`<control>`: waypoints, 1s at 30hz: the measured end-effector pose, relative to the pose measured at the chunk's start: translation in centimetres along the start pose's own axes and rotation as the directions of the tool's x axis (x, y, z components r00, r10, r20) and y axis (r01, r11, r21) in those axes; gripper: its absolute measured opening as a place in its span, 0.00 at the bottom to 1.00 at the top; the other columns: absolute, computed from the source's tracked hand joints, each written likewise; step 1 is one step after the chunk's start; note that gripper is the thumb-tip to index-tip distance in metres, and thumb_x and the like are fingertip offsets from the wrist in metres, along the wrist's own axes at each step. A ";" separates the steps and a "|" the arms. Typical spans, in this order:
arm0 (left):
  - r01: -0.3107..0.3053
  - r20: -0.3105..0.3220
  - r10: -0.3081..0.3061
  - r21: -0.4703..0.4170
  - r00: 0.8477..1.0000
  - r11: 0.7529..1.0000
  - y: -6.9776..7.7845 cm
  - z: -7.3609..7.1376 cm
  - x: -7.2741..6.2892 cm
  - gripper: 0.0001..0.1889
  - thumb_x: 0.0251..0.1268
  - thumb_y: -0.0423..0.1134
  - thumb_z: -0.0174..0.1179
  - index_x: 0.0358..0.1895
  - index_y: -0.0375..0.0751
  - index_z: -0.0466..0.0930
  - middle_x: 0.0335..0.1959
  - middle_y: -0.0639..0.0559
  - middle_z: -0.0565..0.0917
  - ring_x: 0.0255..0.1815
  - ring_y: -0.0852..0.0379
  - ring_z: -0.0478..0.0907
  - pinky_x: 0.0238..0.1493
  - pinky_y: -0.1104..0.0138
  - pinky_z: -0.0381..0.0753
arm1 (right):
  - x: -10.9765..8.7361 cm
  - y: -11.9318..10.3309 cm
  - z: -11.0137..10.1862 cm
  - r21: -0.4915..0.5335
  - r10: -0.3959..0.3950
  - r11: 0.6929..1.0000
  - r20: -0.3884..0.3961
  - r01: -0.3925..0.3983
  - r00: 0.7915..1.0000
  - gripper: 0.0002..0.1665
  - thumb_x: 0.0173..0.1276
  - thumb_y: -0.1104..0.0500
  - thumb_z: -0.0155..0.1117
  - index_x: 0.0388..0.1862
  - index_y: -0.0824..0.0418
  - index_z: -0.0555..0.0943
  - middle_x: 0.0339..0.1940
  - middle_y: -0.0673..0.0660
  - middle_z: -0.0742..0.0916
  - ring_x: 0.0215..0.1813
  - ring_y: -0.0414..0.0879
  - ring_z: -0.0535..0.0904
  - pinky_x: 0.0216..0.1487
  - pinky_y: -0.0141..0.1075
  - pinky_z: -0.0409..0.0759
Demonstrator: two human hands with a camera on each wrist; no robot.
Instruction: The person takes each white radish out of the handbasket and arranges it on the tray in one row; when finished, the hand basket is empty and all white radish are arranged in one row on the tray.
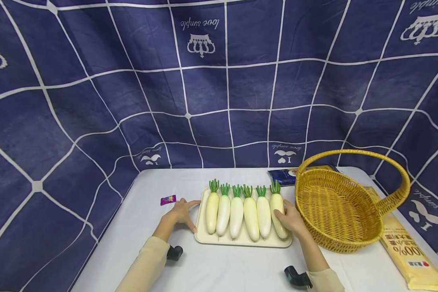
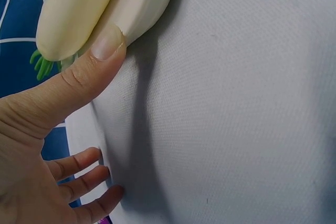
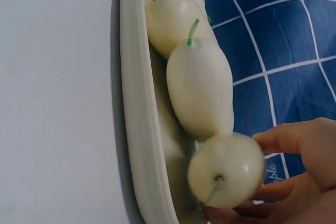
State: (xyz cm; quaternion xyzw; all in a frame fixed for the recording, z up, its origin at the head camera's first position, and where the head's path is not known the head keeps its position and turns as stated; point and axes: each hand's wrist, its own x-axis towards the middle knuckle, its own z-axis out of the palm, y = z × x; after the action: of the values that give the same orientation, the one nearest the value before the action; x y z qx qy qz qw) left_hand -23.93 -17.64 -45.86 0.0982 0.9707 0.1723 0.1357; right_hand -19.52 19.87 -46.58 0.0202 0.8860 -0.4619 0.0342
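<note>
Several white radishes (image 1: 236,217) with green tops lie side by side on a cream tray (image 1: 241,241). My right hand (image 1: 291,218) grips the rightmost radish (image 1: 278,211), thumb on its side and fingers curled around its far side. In the right wrist view that radish (image 3: 226,171) shows its root end toward the camera, held between thumb and fingers. At the tray's left edge is my left hand (image 1: 182,211), its thumb and fingers spread. In the left wrist view its thumb (image 2: 79,80) touches the tray rim while the other fingers rest loosely near the white tabletop.
A yellow wicker basket (image 1: 339,239) with a tall handle stands right of the tray. Beneath and beside it lies a long yellow packet (image 1: 405,251). A dark blue packet (image 1: 284,177) is behind, and a small purple sachet (image 1: 168,200) lies left. A blue gridded cloth (image 1: 204,89) hangs behind.
</note>
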 end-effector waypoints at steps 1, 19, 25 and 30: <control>-0.001 0.000 0.001 -0.001 1.000 1.000 0.0 0.0 0.0 0.55 0.18 0.44 0.82 0.66 0.52 0.68 0.51 0.34 0.68 0.51 0.40 0.65 0.50 0.44 0.75 | -0.1 -0.1 0.0 -0.017 -0.010 1.000 -0.003 0.010 1.000 0.38 0.67 0.60 0.54 0.65 0.84 0.53 0.50 0.82 0.76 0.48 0.67 0.78 0.47 0.51 0.80; -0.012 -0.005 0.012 -0.014 1.000 1.000 0.2 -0.3 -0.1 0.55 0.19 0.42 0.82 0.66 0.51 0.68 0.48 0.37 0.69 0.49 0.42 0.65 0.50 0.46 0.76 | -1.4 -0.7 0.1 -0.194 -0.054 0.980 -0.026 0.048 0.998 0.34 0.60 0.61 0.63 0.57 0.85 0.66 0.33 0.72 0.84 0.30 0.53 0.81 0.29 0.41 0.81; -0.020 -0.008 0.020 -0.009 1.000 1.000 0.2 -0.4 -0.3 0.54 0.19 0.42 0.82 0.66 0.50 0.69 0.47 0.36 0.69 0.48 0.42 0.65 0.49 0.47 0.76 | -1.8 -0.6 -0.1 -0.176 -0.033 0.984 -0.024 0.028 0.999 0.34 0.59 0.61 0.65 0.57 0.84 0.67 0.35 0.73 0.84 0.32 0.54 0.82 0.29 0.41 0.82; -0.019 -0.007 0.019 -0.006 1.000 1.000 0.0 -0.1 -0.2 0.54 0.18 0.42 0.82 0.66 0.50 0.69 0.47 0.36 0.69 0.47 0.42 0.65 0.48 0.47 0.76 | -1.8 -0.6 0.0 -0.177 -0.015 0.984 -0.016 0.012 1.000 0.35 0.59 0.60 0.65 0.58 0.83 0.67 0.31 0.68 0.84 0.28 0.48 0.79 0.26 0.38 0.80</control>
State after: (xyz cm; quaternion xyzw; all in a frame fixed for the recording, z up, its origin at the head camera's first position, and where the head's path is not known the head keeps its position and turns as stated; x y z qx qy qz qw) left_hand -23.80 -17.72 -45.73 0.1066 0.9697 0.1768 0.1308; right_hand -17.78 19.54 -45.96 0.0152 0.9239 -0.3815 0.0253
